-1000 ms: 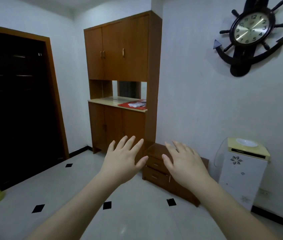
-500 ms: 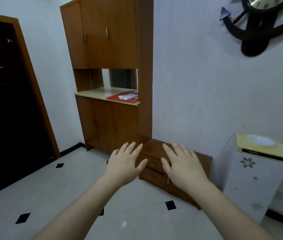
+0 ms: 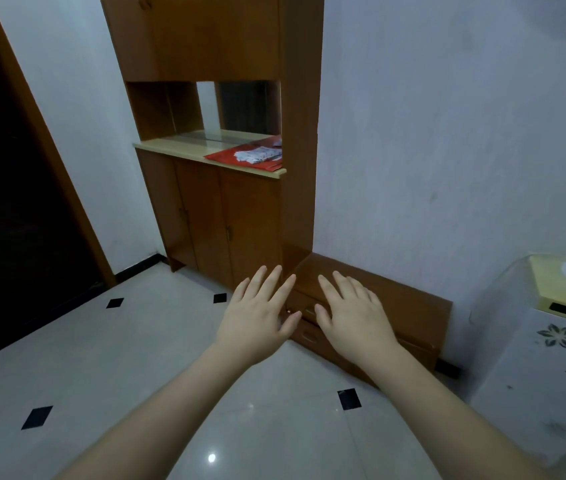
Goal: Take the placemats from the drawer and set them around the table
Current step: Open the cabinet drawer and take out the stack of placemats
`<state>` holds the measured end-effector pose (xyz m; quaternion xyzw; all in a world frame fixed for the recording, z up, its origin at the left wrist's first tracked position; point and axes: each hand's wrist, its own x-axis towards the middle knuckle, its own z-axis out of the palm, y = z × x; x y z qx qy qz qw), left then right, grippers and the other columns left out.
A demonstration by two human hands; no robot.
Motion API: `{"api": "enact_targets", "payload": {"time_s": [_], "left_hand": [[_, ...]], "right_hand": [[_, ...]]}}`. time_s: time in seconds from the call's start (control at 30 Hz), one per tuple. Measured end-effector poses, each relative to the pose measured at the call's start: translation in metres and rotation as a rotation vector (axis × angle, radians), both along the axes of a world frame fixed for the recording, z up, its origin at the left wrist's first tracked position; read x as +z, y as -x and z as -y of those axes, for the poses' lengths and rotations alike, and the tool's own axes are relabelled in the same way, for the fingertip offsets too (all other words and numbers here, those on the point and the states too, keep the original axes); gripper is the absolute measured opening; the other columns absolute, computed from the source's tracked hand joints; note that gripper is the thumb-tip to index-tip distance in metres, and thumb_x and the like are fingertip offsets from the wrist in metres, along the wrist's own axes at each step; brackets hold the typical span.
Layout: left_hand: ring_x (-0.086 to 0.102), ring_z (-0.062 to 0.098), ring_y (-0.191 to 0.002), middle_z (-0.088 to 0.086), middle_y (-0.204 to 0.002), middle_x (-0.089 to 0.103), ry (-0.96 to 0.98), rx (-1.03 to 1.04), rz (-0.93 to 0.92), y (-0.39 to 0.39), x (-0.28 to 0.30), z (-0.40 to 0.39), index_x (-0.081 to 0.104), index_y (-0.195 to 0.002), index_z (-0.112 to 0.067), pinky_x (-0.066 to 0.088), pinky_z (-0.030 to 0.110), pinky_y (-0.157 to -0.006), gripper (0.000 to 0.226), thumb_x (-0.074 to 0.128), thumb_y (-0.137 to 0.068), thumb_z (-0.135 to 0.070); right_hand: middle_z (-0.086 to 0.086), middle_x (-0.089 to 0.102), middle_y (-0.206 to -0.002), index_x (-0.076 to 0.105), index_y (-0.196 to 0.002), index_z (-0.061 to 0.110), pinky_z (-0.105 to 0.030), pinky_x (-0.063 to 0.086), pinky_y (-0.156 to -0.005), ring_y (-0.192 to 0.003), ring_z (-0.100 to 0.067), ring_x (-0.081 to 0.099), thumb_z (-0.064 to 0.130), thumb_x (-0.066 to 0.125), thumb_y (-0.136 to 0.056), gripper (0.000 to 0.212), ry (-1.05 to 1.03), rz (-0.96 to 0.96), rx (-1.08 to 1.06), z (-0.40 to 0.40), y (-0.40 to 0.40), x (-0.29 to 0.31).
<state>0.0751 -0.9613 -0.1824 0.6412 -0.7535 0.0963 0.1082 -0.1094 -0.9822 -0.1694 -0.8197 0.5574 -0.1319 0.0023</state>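
drawer unit low against wall | tiled floor | left hand, right hand fingers spread, empty

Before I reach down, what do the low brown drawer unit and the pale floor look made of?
The low brown drawer unit looks like wood or wood-look laminate: orange-brown, with a smooth semi-gloss top; which one cannot be told. The pale floor looks like glazed tile, glossy enough to reflect a ceiling light, with small black diamond insets. Left hand and right hand hover open, empty.

cabinet: brown wood, satin | floor: glossy pale tile
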Motion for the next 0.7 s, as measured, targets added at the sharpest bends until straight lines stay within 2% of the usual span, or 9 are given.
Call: {"api": "enact_targets", "payload": {"time_s": [0.23, 0.37, 0.53, 0.7], "left_hand": [[-0.003, 0.018, -0.153, -0.004, -0.166, 0.004, -0.064, -0.021, -0.069, -0.081, -0.052, 0.1, 0.007, -0.157, -0.034, -0.008, 0.034, -0.115, 0.068, 0.02, -0.098, -0.064], [-0.003, 0.019, -0.153, -0.004, -0.166, 0.004, -0.1, -0.073, -0.047, -0.109, -0.071, 0.157, 0.006, -0.157, -0.033, -0.008, 0.035, -0.116, 0.078, 0.001, -0.087, -0.068], [-0.003, 0.018, -0.152, -0.004, -0.166, 0.004, -0.144, -0.145, -0.059, -0.115, -0.097, 0.224, 0.007, -0.157, -0.032, -0.007, 0.035, -0.117, 0.078, -0.001, -0.087, -0.066], [0.001, 0.018, -0.153, -0.003, -0.166, 0.009, -0.198, -0.208, -0.057, -0.107, -0.132, 0.301, 0.012, -0.157, -0.028, -0.005, 0.035, -0.118, 0.081, 0.001, -0.086, -0.065]], "right_hand": [[-0.002, 0.006, -0.164, 0.011, -0.156, 0.028, -0.038, 0.015, -0.119, -0.149, -0.022, 0.012, 0.044, 0.03, -0.103, 0.058, -0.015, 0.003, -0.055, 0.106, -0.068, -0.044], [-0.002, 0.012, -0.163, 0.015, -0.156, 0.026, -0.039, 0.017, -0.118, -0.149, -0.022, 0.016, 0.044, 0.032, -0.103, 0.059, -0.048, -0.011, -0.1, 0.151, -0.088, -0.071], [0.0, 0.011, -0.164, 0.013, -0.156, 0.027, -0.038, 0.014, -0.119, -0.15, -0.021, 0.013, 0.045, 0.032, -0.103, 0.06, -0.116, -0.02, -0.148, 0.201, -0.096, -0.101], [-0.001, 0.018, -0.162, 0.019, -0.155, 0.025, -0.04, 0.018, -0.119, -0.149, -0.021, 0.017, 0.042, 0.038, -0.102, 0.059, -0.148, 0.004, -0.161, 0.265, -0.092, -0.135]]}}
